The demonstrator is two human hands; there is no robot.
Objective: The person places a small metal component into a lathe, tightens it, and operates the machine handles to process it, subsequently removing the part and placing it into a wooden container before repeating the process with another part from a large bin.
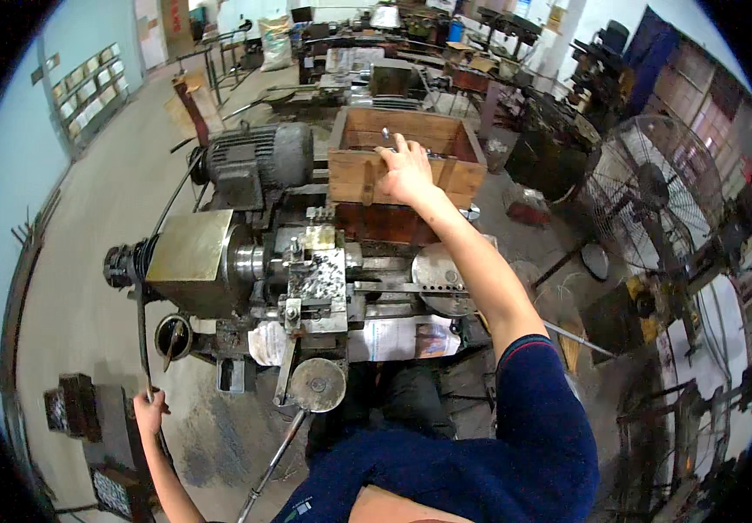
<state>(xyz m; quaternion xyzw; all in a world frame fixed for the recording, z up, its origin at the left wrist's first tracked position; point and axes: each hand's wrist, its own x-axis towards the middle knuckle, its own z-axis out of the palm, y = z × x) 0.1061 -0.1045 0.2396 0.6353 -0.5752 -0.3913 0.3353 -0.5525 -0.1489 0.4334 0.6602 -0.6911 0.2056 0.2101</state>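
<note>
My left hand (151, 410) is wrapped round the lower end of a long dark lever (142, 340), left of a small lathe. My right hand (408, 170) reaches over the near wall of a wooden box (380, 179), fingers spread. Close to its fingertips is a small shiny metal piece (386, 133); it does not look gripped, though whether it touches them is unclear. More small metal pieces show partly inside the box, behind the hand. The lathe's headstock cover (189, 246), chuck (248, 261) and chip-strewn cross slide (317, 277) lie between my arms.
A grey electric motor (258, 157) sits behind the headstock. A round handwheel (318, 384) and a metal bar (273, 466) are near my body. A dark pot (173, 336) hangs at the left. Paper sheets (402, 338) lie along the front. A large caged fan (652, 183) stands right.
</note>
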